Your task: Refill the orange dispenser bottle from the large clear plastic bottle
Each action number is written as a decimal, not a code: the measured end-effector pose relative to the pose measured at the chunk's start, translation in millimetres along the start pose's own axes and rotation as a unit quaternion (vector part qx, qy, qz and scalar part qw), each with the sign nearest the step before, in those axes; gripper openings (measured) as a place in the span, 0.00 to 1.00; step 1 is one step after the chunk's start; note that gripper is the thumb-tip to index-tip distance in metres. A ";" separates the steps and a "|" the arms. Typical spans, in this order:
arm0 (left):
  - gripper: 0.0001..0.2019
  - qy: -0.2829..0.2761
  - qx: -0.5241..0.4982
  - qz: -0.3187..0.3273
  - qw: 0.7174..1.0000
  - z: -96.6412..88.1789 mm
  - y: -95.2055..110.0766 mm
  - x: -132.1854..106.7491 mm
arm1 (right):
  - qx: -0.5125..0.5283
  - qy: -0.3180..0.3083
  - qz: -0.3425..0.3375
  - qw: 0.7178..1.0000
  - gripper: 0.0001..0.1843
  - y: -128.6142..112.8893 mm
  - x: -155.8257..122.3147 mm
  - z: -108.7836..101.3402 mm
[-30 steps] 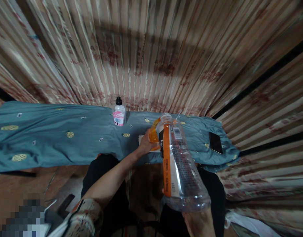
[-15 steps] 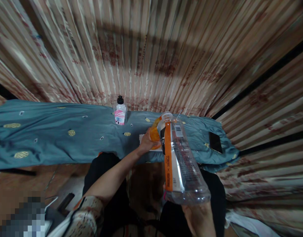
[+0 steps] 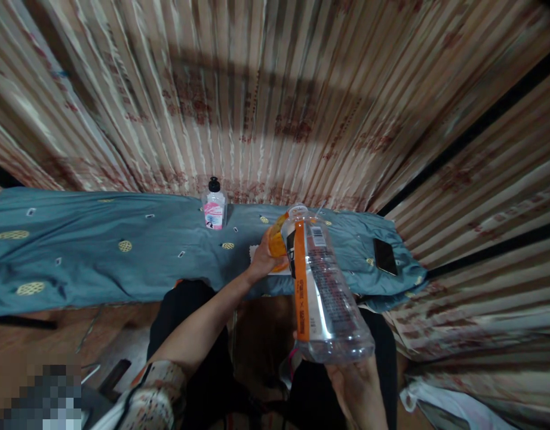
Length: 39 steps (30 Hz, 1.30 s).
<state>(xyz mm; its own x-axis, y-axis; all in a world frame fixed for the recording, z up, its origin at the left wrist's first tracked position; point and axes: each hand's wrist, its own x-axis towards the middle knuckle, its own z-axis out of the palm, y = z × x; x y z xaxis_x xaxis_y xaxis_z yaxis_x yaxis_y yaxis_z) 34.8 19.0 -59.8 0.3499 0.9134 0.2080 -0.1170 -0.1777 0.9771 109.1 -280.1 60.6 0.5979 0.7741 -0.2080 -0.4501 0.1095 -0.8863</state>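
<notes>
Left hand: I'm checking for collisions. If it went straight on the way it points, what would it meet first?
The orange container, which the left hand seems to hold; the neck of the clear bottle sits just past it, depth unclear.

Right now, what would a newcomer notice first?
The big clear bottle, gripped at its base by the right hand, tilts toward an orange container in the left hand. Behind, a small pink-labelled bottle stands on the blue cloth; a dark phone lies at its right end.

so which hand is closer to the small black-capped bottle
Left. The left hand is just right of the small bottle; the right hand is well back, off the table.
</notes>
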 end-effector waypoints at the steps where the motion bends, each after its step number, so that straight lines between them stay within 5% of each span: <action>1: 0.51 -0.002 -0.001 0.001 1.000 -0.5 0.0 -0.2 | 0.003 -0.001 0.004 1.000 0.45 -1.2 0.3 1.1; 6: 0.42 0.000 0.022 -0.012 1.000 -2.5 -2.7 -0.8 | 0.022 -0.024 0.011 0.999 0.48 -3.9 2.2 4.6; 13: 0.35 0.010 -0.006 -0.009 1.000 -3.4 -4.5 1.9 | 0.087 -0.006 -0.021 0.996 0.29 3.3 4.3 6.1; 23: 0.37 0.000 -0.063 -0.030 0.998 -3.0 -1.8 6.9 | 0.097 -0.003 -0.029 0.995 0.34 9.9 5.7 1.9; 34: 0.36 -0.004 -0.070 -0.028 0.997 -1.9 1.3 6.3 | 0.080 -0.034 -0.018 0.996 0.29 8.0 5.6 0.5; 39: 0.36 -0.003 -0.047 -0.009 0.999 -2.4 -2.0 9.1 | 0.049 -0.044 -0.031 0.997 0.37 9.0 6.3 1.2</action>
<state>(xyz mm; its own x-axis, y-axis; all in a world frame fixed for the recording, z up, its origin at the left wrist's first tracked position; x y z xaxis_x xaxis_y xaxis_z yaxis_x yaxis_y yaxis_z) 36.0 28.6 -59.9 0.3580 0.9140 0.1907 -0.1963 -0.1260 0.9724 108.0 -273.5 51.8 0.5680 0.8151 -0.1139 -0.4798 0.2155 -0.8505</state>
